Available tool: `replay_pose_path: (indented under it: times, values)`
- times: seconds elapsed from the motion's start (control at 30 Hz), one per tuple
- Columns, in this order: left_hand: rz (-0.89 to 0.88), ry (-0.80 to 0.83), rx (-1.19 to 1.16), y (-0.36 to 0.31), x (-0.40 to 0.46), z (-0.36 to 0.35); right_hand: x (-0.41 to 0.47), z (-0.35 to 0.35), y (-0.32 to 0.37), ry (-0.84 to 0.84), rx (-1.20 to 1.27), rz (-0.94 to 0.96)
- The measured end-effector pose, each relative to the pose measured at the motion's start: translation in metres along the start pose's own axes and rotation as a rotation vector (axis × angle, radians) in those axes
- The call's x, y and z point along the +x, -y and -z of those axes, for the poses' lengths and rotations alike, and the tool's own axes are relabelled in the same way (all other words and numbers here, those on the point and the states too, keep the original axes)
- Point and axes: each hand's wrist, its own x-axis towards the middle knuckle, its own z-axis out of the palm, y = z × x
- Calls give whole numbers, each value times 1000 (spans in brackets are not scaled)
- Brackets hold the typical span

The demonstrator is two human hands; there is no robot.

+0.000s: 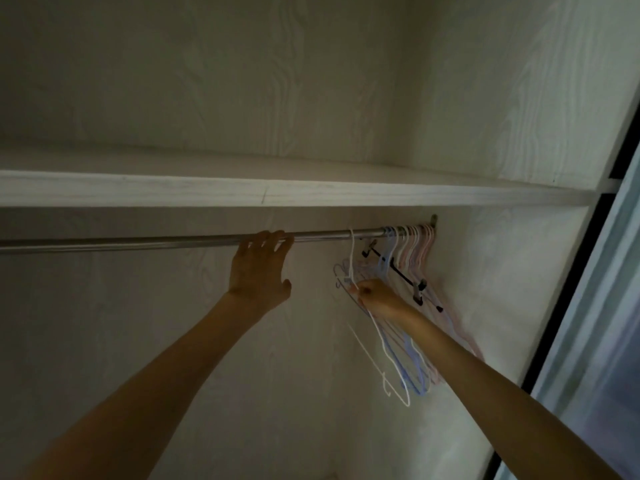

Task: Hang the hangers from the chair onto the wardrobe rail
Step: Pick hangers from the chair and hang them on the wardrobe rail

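A metal wardrobe rail (138,242) runs left to right under a white shelf. My left hand (259,268) reaches up, its fingers resting over the rail near the middle. My right hand (377,297) grips a bunch of thin white and blue hangers (398,358) just below the rail. One white hanger's hook (352,251) from that bunch is over the rail. Several pink, white and blue hangers (415,247) hang bunched at the rail's right end, with a black clip hanger (398,268) among them.
The white shelf (311,194) sits directly above the rail. The wardrobe's right side wall (502,271) is close behind the hung hangers. A sliding door frame (588,306) runs down the right edge. The rail's left stretch carries nothing.
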Motion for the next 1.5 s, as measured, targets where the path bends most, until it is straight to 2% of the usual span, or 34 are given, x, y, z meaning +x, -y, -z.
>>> replay_pose_path:
  times: [0.2,0.23,0.33,0.4,0.57,0.83,1.03,1.13,1.23,1.33,1.4,1.5]
  values:
    - [9,-21,9,-5,-5,-6,-4,6,-11,-50,-128,59]
    - [11,-20,10,-5,-5,-7,-5,7,-12,-110,-200,84]
    - [21,-14,25,-7,-6,-10,-3,13,-3,-448,-284,251]
    - [33,-2,36,-9,-6,-11,2,21,16,-554,-327,357]
    - [55,62,96,-15,-4,-10,31,26,34,-409,-702,391]
    - [104,93,96,-21,-3,-11,46,42,-7,-540,-715,399]
    - [129,121,90,-24,-4,-13,44,58,-29,-536,-735,381]
    - [133,170,89,-27,-4,-11,24,59,-31,-553,-709,407]
    - [124,176,79,-25,-5,-12,-14,60,-33,-576,-774,534]
    - [99,141,54,-21,-13,-16,-62,56,-32,-492,-848,598]
    - [90,97,8,-27,-26,-21,-99,53,-39,-454,-884,599]
    - [-6,67,-191,-59,-64,-36,-153,45,-66,-417,-849,504]
